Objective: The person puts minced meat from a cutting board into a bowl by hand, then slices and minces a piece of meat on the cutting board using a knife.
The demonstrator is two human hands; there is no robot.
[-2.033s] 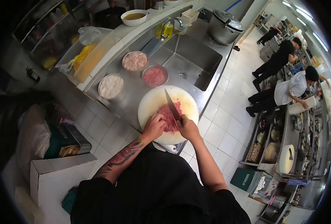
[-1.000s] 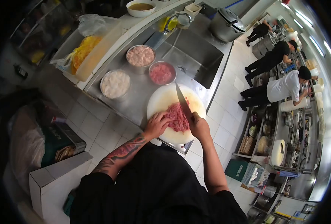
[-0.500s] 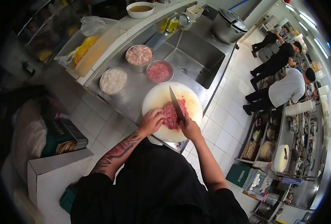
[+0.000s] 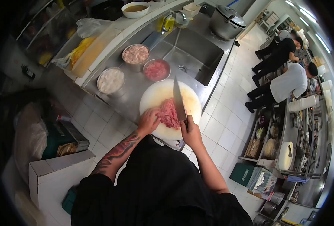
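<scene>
A heap of chopped raw meat (image 4: 168, 116) lies on the round white cutting board (image 4: 148, 94) at the counter's front edge. My right hand (image 4: 191, 133) is closed round the handle of a broad kitchen knife (image 4: 179, 98). Its blade points away from me, along the right side of the heap. My left hand (image 4: 149, 121) presses bent fingers against the meat's left edge; some fingertips are hard to make out. Beyond the board stand a metal bowl of pink meat (image 4: 156, 70), another of paler meat pieces (image 4: 136, 55) and one of whitish pieces (image 4: 111, 80).
A steel sink (image 4: 197, 56) with a tap (image 4: 170, 20) is behind the board. A large lidded pot (image 4: 227, 22) stands at the back right. Across the tiled aisle, several people, one in a white shirt (image 4: 287, 83), work along a counter. A tiled ledge (image 4: 61, 162) is at left.
The knife has shifted from the middle of the meat to its right side, its blade turned more side-on. The meat is gathered into a tighter heap. My left hand has drawn slightly left.
</scene>
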